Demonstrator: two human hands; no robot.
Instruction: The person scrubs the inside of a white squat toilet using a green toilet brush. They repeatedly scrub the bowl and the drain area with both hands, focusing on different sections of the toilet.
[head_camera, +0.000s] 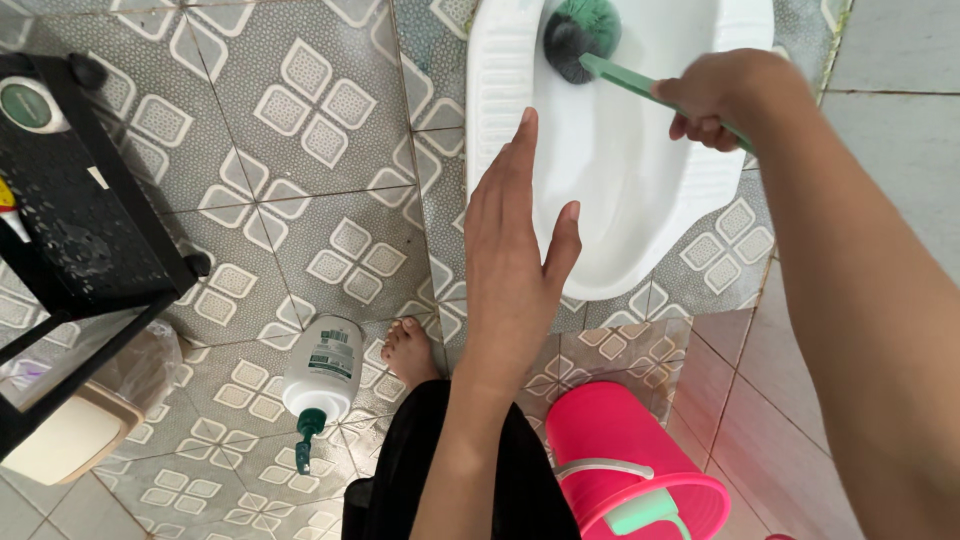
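Fingers of the right hand (712, 100) were curled round the green handle of a brush (580, 38), whose dark head sat inside the white squat pan (500, 80) near its far end. Left hand (515, 235) hung flat and empty, fingers spread, over the pan's near left rim. Most of the basin lay open. Below, a pink bucket (610, 440), a bare foot (408, 350) and a white bottle (322, 372) crowded the tiled floor (280, 210); a black rack (80, 210) stood well left.
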